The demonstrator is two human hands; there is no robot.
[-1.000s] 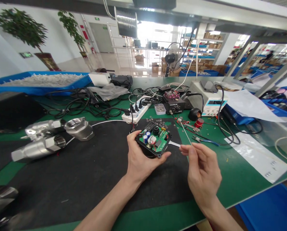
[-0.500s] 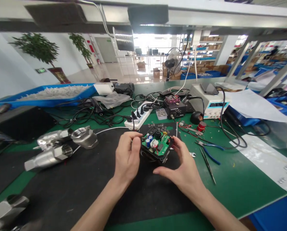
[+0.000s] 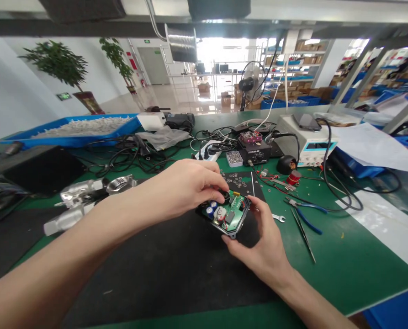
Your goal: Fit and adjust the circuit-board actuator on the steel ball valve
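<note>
A black housing point(image 3: 234, 236) with a green circuit board point(image 3: 237, 214) in it is held tilted above the black mat. My right hand point(image 3: 263, 237) grips its right side, thumb at the lower corner and fingers on the far edge. Over the board's upper left part reaches my left hand point(image 3: 197, 185), thumb and fingers pinched together beside a dark round part. What the pinch holds is hidden by the fingers. Blue capacitors point(image 3: 210, 209) and a whitish round component point(image 3: 220, 214) show on the board.
Right of the housing lie a wrench point(image 3: 279, 218), blue-handled pliers point(image 3: 308, 217) and tweezers point(image 3: 304, 235). Several small rings point(image 3: 238, 179) lie behind it on the black mat point(image 3: 149, 269). Metal valve fittings point(image 3: 82, 196) stand left, partly behind my left forearm. A power supply point(image 3: 315, 146) stands back right.
My left hand has left the housing's left side and come over the board, fingers pinched down on it. My right hand keeps hold of the housing. The camera view has shifted slightly.
</note>
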